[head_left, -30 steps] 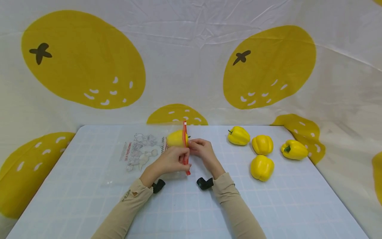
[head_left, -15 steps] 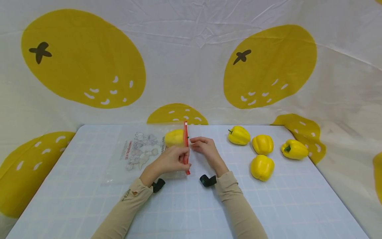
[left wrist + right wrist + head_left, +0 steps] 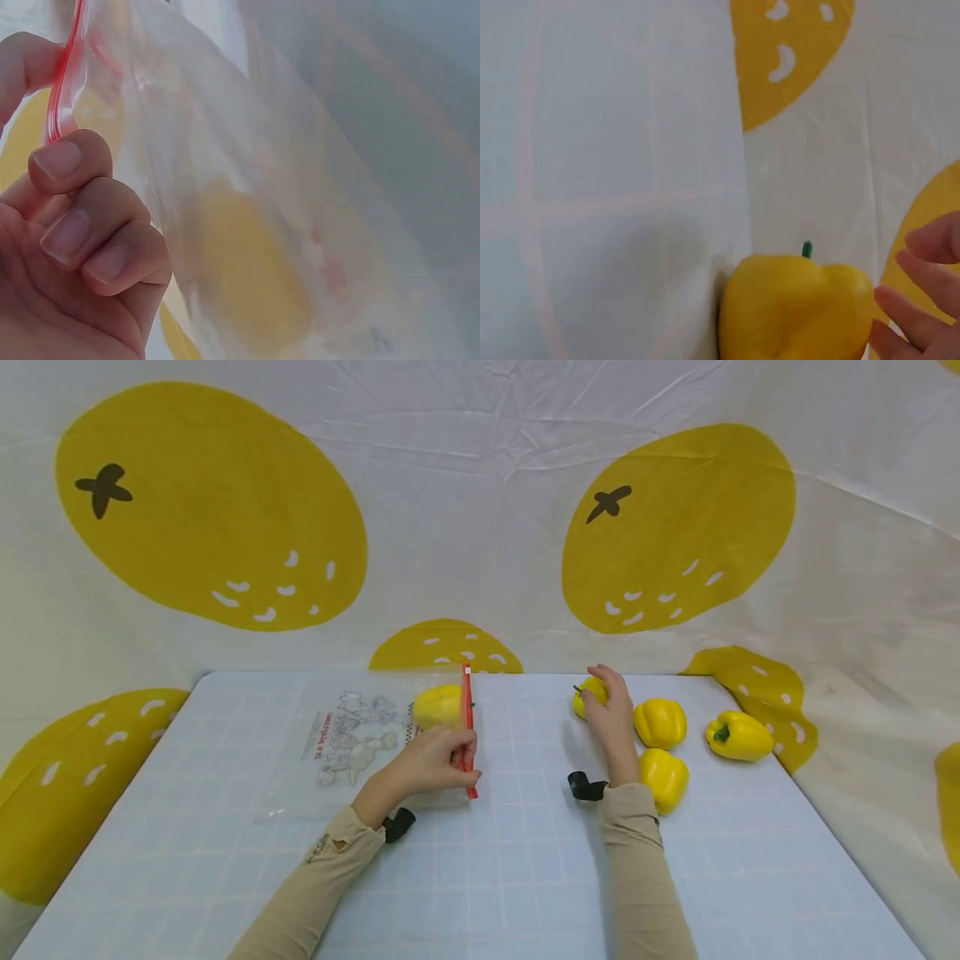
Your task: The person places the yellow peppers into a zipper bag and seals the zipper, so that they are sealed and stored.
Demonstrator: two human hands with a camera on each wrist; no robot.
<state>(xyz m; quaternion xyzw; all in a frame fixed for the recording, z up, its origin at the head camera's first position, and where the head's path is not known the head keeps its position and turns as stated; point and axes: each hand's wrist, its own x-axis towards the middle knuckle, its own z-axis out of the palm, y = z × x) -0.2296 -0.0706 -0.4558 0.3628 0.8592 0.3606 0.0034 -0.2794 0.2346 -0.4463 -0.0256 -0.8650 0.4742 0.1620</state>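
My left hand [image 3: 431,762] pinches the red zip edge [image 3: 468,718] of a clear printed zip bag [image 3: 296,727]. In the left wrist view the fingers [image 3: 71,229] are curled and the zip strip runs between thumb and fingertips. Inside the bag, near its mouth, lies a yellow bell pepper [image 3: 437,707]. My right hand [image 3: 613,718] is over another yellow bell pepper [image 3: 588,696] at the back of the table and partly covers it. Seen from the right wrist, the spread, relaxed fingers [image 3: 915,315] are right at the side of this pepper [image 3: 795,311], which has a green stem.
Three more yellow peppers lie to the right: one behind [image 3: 660,723], one nearer [image 3: 666,781] and partly covered by the right forearm, and one farther right [image 3: 740,736]. A pale checked cloth [image 3: 465,877] covers the table. Behind it hangs a fruit-print curtain [image 3: 465,527].
My right hand has left the bag's mouth and moved right to the back pepper. The left hand keeps its place on the zip edge; the bagged pepper sits slightly farther in than a second ago.
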